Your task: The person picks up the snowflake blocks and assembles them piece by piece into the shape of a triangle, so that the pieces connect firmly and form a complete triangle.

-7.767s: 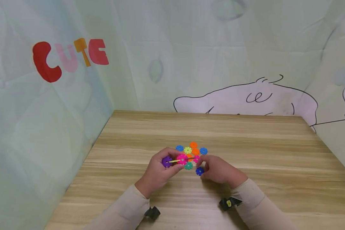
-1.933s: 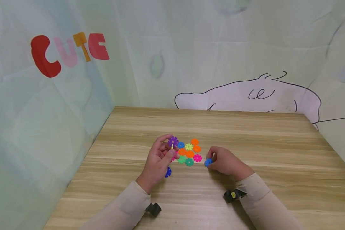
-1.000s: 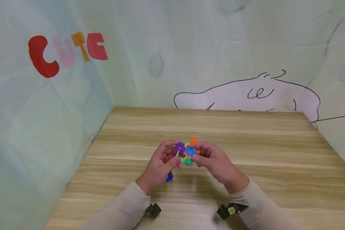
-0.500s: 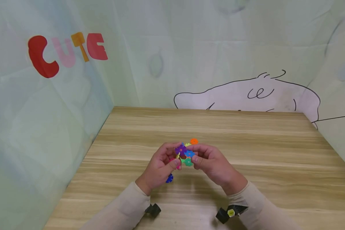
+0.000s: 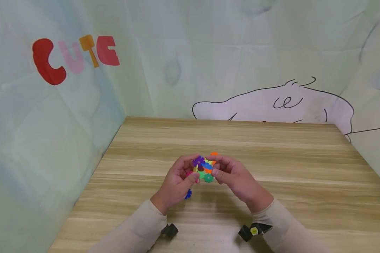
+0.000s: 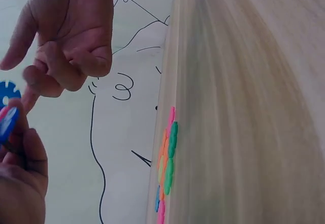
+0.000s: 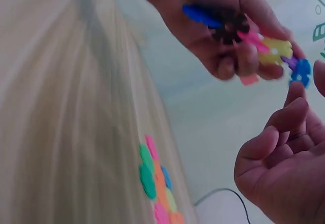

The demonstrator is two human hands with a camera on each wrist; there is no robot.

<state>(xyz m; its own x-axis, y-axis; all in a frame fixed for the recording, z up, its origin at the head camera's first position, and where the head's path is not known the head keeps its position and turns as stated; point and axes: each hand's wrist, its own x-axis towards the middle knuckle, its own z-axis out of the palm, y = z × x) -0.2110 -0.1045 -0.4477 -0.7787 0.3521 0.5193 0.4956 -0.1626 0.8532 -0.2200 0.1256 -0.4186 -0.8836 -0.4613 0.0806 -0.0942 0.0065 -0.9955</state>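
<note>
My left hand grips a chain of notched snowflake discs, raised over the table. Along it, in the right wrist view, run a dark blue disc, a brown one, a pink one, a yellow one and a purple one. A lighter blue disc sits against the purple one at the chain's end. My right hand is beside it, index fingertip right at its rim. A small gap shows between the thumb and this disc in both wrist views.
Several loose discs lie flat on the wooden table beneath and beyond my hands, including a dark green one and an orange one. Printed fabric walls border the table's back and left.
My right hand has brought the lighter blue disc from the table to the purple disc. In the last half second that disc has tilted and shifted slightly left, out from between the right fingertips.
</note>
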